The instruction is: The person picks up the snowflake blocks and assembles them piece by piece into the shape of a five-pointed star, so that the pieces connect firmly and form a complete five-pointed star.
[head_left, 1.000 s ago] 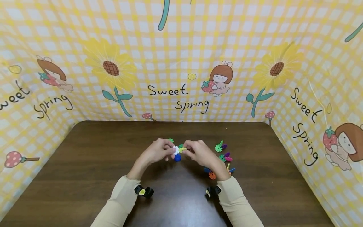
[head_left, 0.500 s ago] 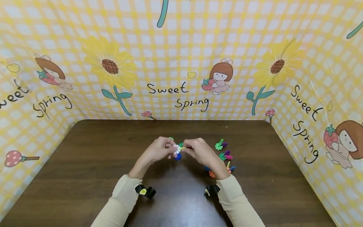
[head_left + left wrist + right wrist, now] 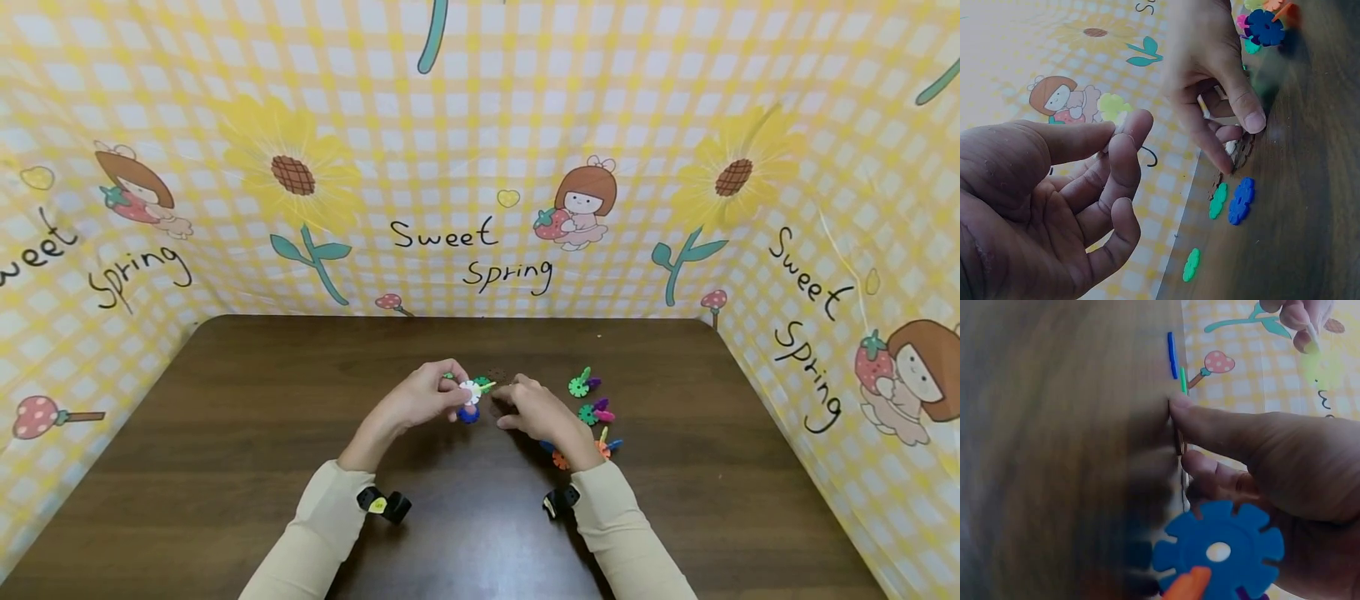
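Observation:
My left hand (image 3: 422,400) pinches a white notched snowflake disc (image 3: 469,393) between thumb and fingers, raised over the table. A yellow-green disc (image 3: 1112,106) is slotted into its edge and sticks out to the right. My right hand (image 3: 538,410) is down at the table just to the right, thumb and fingers spread around a brown disc (image 3: 1246,150), fingertips right at its edge. Flat on the wood below my left hand lie a blue disc (image 3: 1242,201) and a green disc (image 3: 1217,201). Another green disc (image 3: 1191,265) lies farther left.
Joined pieces stand to the right of my right hand: a green and purple pair (image 3: 579,386), a green, purple and pink group (image 3: 587,414), and an orange, blue and yellow group (image 3: 561,460) partly behind my right wrist. A checked cloth (image 3: 450,167) walls the table's back and sides.
My right hand has let go of the yellow-green disc and moved slightly right, lowering to the brown disc. The yellow-green disc stays on the white one, which my left hand still holds.

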A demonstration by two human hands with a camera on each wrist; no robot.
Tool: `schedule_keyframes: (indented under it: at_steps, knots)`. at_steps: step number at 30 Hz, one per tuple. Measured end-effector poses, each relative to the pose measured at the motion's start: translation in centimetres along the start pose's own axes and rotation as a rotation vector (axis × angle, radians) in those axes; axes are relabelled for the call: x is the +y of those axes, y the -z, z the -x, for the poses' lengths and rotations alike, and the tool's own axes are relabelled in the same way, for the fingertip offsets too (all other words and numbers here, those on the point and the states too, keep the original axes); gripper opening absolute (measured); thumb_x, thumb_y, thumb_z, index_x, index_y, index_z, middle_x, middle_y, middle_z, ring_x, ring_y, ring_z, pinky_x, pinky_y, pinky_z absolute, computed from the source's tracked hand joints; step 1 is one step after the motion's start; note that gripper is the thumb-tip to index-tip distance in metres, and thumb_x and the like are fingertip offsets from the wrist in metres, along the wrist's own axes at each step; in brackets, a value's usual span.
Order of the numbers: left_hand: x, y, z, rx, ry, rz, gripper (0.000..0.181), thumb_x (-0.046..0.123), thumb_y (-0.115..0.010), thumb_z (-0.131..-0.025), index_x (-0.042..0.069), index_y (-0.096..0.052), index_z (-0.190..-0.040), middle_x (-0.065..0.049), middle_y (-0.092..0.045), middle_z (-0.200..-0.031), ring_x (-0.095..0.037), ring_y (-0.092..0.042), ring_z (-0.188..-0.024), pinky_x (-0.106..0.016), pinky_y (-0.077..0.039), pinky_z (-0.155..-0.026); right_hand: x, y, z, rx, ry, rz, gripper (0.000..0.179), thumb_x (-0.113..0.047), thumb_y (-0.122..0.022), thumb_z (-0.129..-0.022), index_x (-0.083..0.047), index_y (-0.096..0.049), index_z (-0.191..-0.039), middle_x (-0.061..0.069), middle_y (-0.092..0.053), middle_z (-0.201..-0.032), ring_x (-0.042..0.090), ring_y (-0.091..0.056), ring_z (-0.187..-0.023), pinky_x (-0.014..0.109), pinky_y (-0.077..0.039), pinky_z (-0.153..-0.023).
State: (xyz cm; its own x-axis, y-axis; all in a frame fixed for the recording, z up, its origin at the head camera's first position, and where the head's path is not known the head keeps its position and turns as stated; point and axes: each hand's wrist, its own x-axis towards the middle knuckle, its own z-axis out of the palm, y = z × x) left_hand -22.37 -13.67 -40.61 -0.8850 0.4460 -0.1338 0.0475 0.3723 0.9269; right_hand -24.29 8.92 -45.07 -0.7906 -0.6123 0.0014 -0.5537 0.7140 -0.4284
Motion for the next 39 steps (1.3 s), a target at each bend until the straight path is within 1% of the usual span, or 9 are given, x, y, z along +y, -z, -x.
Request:
schedule_keyframes:
  at_steps: [3, 7, 11, 16, 22, 26, 31, 34, 39]
  knots:
    - [0.0, 0.0, 0.0, -0.011, 0.003, 0.015, 0.016, 0.008, -0.058, -0.101, -0.002, -0.051, -0.111, -0.020, -0.071, -0.085, -0.021, -0.060, -0.065, -0.025, -0.043, -0.055, 0.1, 0.1, 0.1, -0.010, -0.033, -0.048, 0.026, -0.013, -0.072, -0.093, -0.005, -0.067, -0.117, 0.008, -0.059, -0.107, 0.023, -0.054, -0.097, 0.039, -0.050, -0.085]
    - [0.1, 0.1, 0.1, -0.012, -0.009, 0.033, 0.015, 0.008, -0.056, -0.103, -0.001, -0.048, -0.113, -0.023, -0.072, -0.091, -0.022, -0.059, -0.066, -0.025, -0.040, -0.055, 0.0, 0.2, 0.0, -0.031, -0.057, -0.067, 0.018, -0.013, -0.075, -0.091, -0.006, -0.064, -0.105, 0.006, -0.055, -0.102, 0.022, -0.053, -0.092, 0.038, -0.049, -0.084]
    - [-0.1, 0.1, 0.1, 0.004, -0.024, 0.037, 0.016, 0.007, -0.056, -0.103, 0.000, -0.049, -0.115, -0.024, -0.072, -0.093, -0.025, -0.059, -0.066, -0.025, -0.040, -0.055, 0.1, 0.2, 0.0, -0.036, 0.005, -0.090, 0.019, -0.008, -0.075, -0.090, -0.007, -0.059, -0.099, 0.004, -0.059, -0.094, 0.017, -0.057, -0.086, 0.035, -0.050, -0.077]
    - [-0.2, 0.0, 0.1, 0.009, -0.019, 0.034, 0.014, 0.011, -0.055, -0.104, 0.001, -0.052, -0.113, -0.024, -0.071, -0.091, -0.024, -0.060, -0.064, -0.027, -0.043, -0.056, 0.3, 0.7, -0.1, 0.043, 0.086, -0.146, 0.016, -0.003, -0.072, -0.091, -0.006, -0.058, -0.100, 0.003, -0.065, -0.088, 0.014, -0.062, -0.081, 0.030, -0.052, -0.071]
    - [-0.2, -0.1, -0.1, 0.037, 0.021, 0.027, 0.017, 0.017, -0.053, -0.106, 0.000, -0.053, -0.107, -0.019, -0.073, -0.088, -0.027, -0.061, -0.063, -0.030, -0.045, -0.057, -0.3, 1.8, -0.1, 0.134, 0.154, -0.221, 0.007, -0.012, -0.069, -0.095, -0.011, -0.063, -0.097, -0.003, -0.065, -0.084, 0.010, -0.060, -0.072, 0.026, -0.052, -0.065]
    - [-0.2, -0.1, -0.2, 0.041, 0.033, 0.049, 0.019, 0.017, -0.052, -0.106, -0.001, -0.053, -0.105, -0.016, -0.074, -0.083, -0.021, -0.061, -0.061, -0.038, -0.052, -0.064, -0.8, 2.2, 0.1, 0.150, 0.202, -0.292, 0.008, -0.015, -0.066, -0.098, -0.013, -0.058, -0.097, -0.005, -0.062, -0.078, 0.007, -0.057, -0.063, 0.025, -0.051, -0.058]
    - [0.0, 0.0, -0.1, 0.038, 0.028, 0.074, 0.023, 0.020, -0.051, -0.106, -0.002, -0.054, -0.103, -0.014, -0.073, -0.078, -0.017, -0.062, -0.060, -0.050, -0.054, -0.074, -1.2, 2.6, 0.3, 0.183, 0.223, -0.321, 0.008, -0.014, -0.064, -0.099, -0.012, -0.057, -0.097, 0.001, -0.064, -0.079, 0.006, -0.057, -0.062, 0.025, -0.050, -0.057]
    - [0.1, 0.1, 0.0, 0.040, 0.025, 0.073, 0.024, 0.021, -0.051, -0.107, -0.002, -0.055, -0.100, -0.013, -0.073, -0.077, -0.016, -0.062, -0.060, -0.049, -0.054, -0.073, -1.2, 2.7, 0.3, 0.204, 0.228, -0.324, 0.008, -0.013, -0.066, -0.098, -0.011, -0.058, -0.096, 0.003, -0.065, -0.079, 0.006, -0.057, -0.063, 0.024, -0.051, -0.057]
    - [0.0, 0.1, 0.1, 0.063, 0.017, 0.046, 0.026, 0.020, -0.053, -0.106, -0.001, -0.059, -0.090, -0.012, -0.072, -0.074, -0.016, -0.062, -0.060, -0.045, -0.055, -0.069, -1.3, 2.8, 0.3, 0.256, 0.252, -0.307, 0.006, -0.014, -0.069, -0.096, -0.011, -0.064, -0.095, -0.003, -0.066, -0.081, 0.006, -0.058, -0.067, 0.023, -0.052, -0.061]
